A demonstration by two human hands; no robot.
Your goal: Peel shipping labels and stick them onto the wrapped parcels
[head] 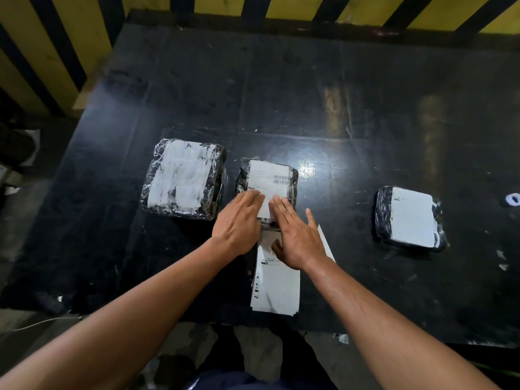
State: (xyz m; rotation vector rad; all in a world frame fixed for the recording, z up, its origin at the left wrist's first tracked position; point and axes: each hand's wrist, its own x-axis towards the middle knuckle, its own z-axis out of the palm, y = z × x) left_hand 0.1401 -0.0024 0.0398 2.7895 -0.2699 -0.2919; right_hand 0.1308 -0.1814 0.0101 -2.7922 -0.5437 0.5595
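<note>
Three black plastic-wrapped parcels lie on a black table (309,88). The middle parcel (243,175) carries a white shipping label (267,175) with barcodes. My left hand (239,220) and my right hand (298,237) both lie flat, fingers apart, on the near edge of that label. The left parcel (184,178) is larger and bears a worn white label. The right parcel (409,218) has a clean white label on top. A stack of label sheets (277,288) lies near the front edge, partly under my right hand.
Yellow and black striped barriers (56,52) run behind and to the left of the table. A small white scrap (512,199) sits at the right edge. Bits of torn paper dot the table's right side. Floor and my legs show below the front edge.
</note>
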